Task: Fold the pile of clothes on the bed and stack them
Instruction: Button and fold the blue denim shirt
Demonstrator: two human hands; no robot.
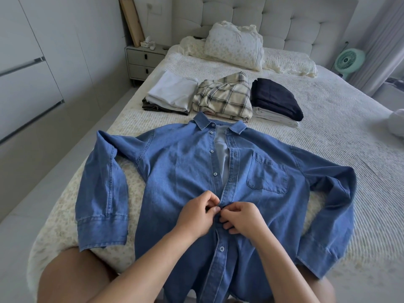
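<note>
A blue denim shirt [175,167] lies face up across the foot of the bed [341,136], sleeves spread to both sides, its front open above the middle. My left hand [196,215] pinches the left placket edge at mid-chest. My right hand [242,218] pinches the right placket edge, fingertips meeting the left hand's at a button. Beyond the collar sit three folded stacks: a white one [172,90] on a dark olive piece, a cream plaid shirt [225,97], and a navy garment [275,97] on white cloth.
A floral pillow [234,47] and rumpled bedding lie at the headboard. A grey nightstand [144,60] stands at the left, a mint fan [347,60] at the right. White wardrobe doors [32,68] line the left wall. My knees show at the bottom edge.
</note>
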